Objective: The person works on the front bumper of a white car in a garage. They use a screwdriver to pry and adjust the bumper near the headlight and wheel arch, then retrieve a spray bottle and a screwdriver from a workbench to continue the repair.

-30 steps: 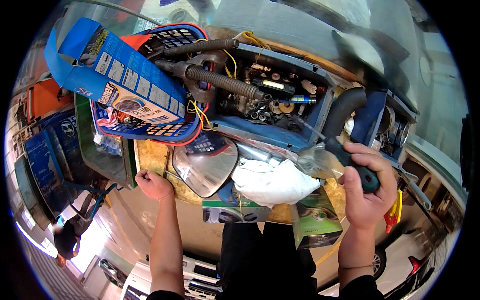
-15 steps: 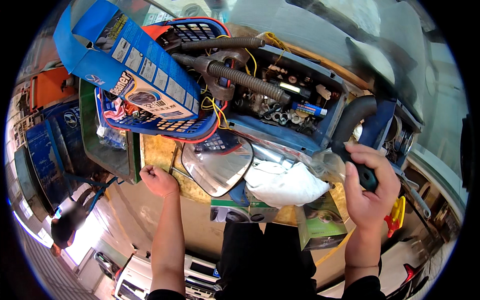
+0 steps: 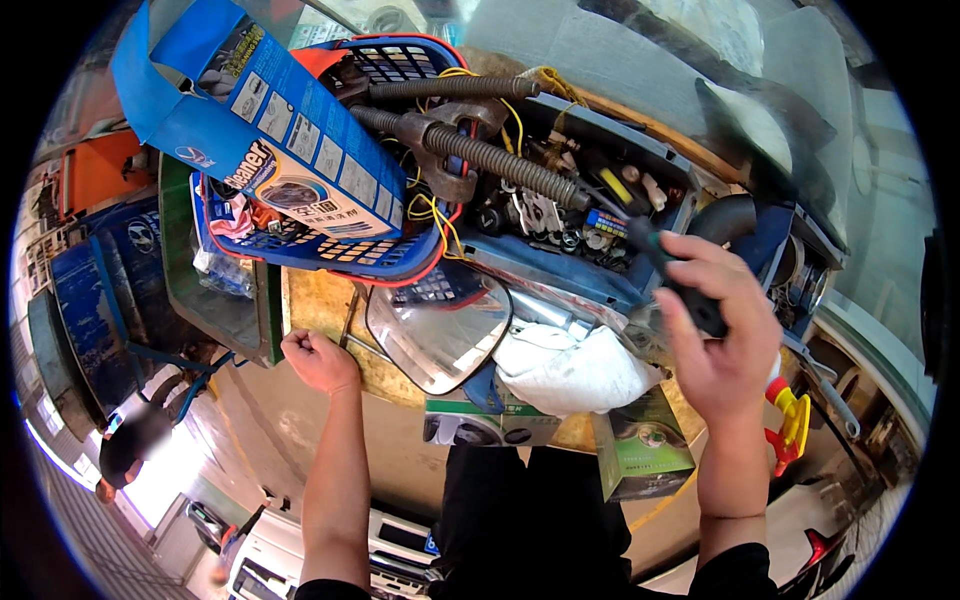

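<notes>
My right hand [image 3: 735,350] grips the black handle of a screwdriver [image 3: 705,312], held over the right end of an open blue toolbox [image 3: 560,268]. Its shaft is blurred and points up and left toward the loose tools and fittings inside. Several small metal parts, a blue tube [image 3: 607,222] and a yellow-marked black tool [image 3: 617,186] lie in the box. Closed in a fist, my left hand [image 3: 318,362] rests at the bench's left front, close to a thin metal rod [image 3: 368,348]; nothing shows in it.
A blue basket [image 3: 320,262] holds a tall blue carton [image 3: 290,130] and a threaded puller [image 3: 450,150]. Before the toolbox lie a mirror glass [image 3: 435,340], a white cloth [image 3: 575,365] and a green box [image 3: 645,445]. A yellow-red spray head [image 3: 790,425] is at right.
My right hand has moved up and slightly left with the screwdriver, tilting it over the toolbox. The black curved hose beside it has shifted or dropped back. My left hand stays put.
</notes>
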